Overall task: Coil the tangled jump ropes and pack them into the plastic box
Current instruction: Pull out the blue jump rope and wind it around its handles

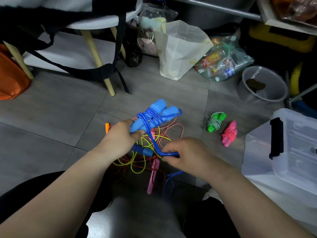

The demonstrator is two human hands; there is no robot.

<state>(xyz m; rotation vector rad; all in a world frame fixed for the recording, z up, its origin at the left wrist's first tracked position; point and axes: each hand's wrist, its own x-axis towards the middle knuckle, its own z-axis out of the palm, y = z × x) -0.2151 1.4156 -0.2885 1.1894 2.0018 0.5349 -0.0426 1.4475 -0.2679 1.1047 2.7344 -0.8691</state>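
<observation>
Grey tiled floor (51, 117) throughout. Far left: white round table (103, 21) on pale wooden legs, black fabric straps (85, 70) draped from it, looped round one leg. Glossy orange bag (12, 78) at left edge. Centre back: cream paper bag (180, 52), upright, open. Just right of it, clear plastic bag of bottles and packets (223, 62). Further right, clear round plastic tub (247, 78) with brown lump (255, 84) inside. Yellow-and-black hard case (277, 36) behind.

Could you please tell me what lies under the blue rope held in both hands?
Under the blue rope lies a tangle of yellow and red-white ropes, with a dark blue handle and a pink handle. The left hand and right hand cover parts of it.
</observation>
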